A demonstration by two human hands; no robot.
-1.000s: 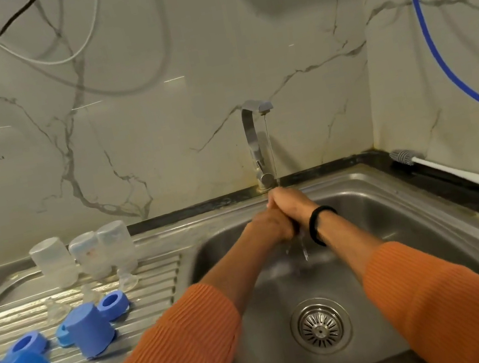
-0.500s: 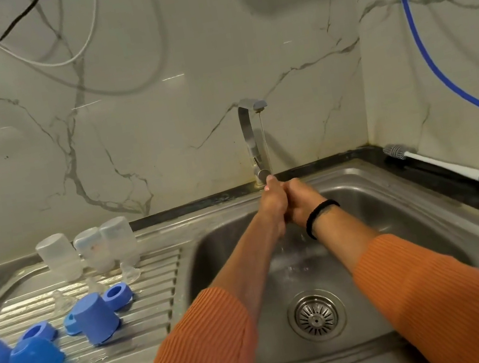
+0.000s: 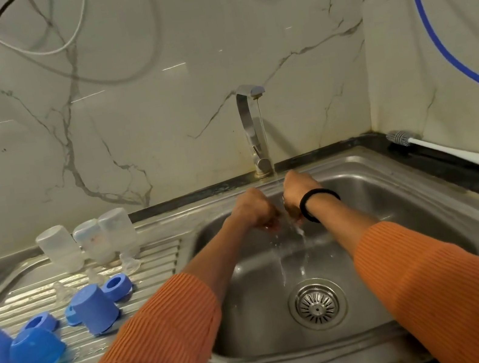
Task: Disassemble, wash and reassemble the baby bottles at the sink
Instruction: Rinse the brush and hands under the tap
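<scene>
Both hands hang over the stainless steel sink basin [image 3: 392, 186], just in front of the chrome tap [image 3: 252, 134], from whose spout a thin stream of water falls between them and splashes toward the round metal drain strainer [image 3: 317, 304]. The left hand [image 3: 254, 210] and the right hand [image 3: 298, 193] are close together but apart, backs up and wrists bent; the fingers [image 3: 271, 223] of both curl downward and under, and I cannot tell whether they hold anything, since the palms are hidden. A black band [image 3: 315, 200] circles the right wrist, and ribbed orange sleeves [image 3: 151, 341] cover both forearms. The baby bottle parts lie on the ridged steel draining surface [image 3: 156, 260] left of the basin: three clear plastic bottle bodies [image 3: 91, 239] stand upside down in a row near the wall, with small clear silicone teats [image 3: 129, 263] just in front of them. Nearer the camera sit blue plastic caps [image 3: 94, 309] turned mouth down and blue screw rings [image 3: 117, 286] among them. On the dark ledge to the right of the basin lies a white-handled bottle brush [image 3: 437, 146], its bristle head toward the corner. A blue hose [image 3: 427, 20] runs down the marble-patterned wall [image 3: 153, 100].
</scene>
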